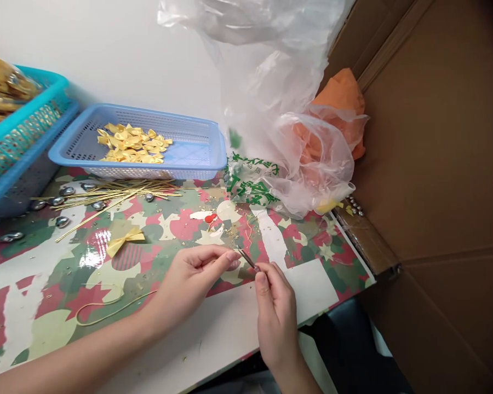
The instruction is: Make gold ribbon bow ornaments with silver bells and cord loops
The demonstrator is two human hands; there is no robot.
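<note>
My left hand (pixel 201 273) is closed in a pinch over the near part of the table, and what its fingertips hold is too small to make out. Close by on the right, my right hand (pixel 276 306) grips a thin dark metal tool (pixel 250 260) with its tip pointing up and left at the left fingertips. A thin yellow cord (pixel 102 316) lies in a loop on the table left of my left wrist. Farther back rests a yellow ribbon bow (pixel 125 241). A small red piece (pixel 210 218) lies beyond my hands among gold-coloured scraps.
A blue basket (pixel 148 171) with yellow bows stands at the back, beside a turquoise basket (pixel 20 128) of wrapped goods. Gold wire strips (pixel 119 192) and several silver beads (pixel 62 221) lie before them. A plastic bag (pixel 271 131) and a cardboard wall (pixel 431 164) bound the right.
</note>
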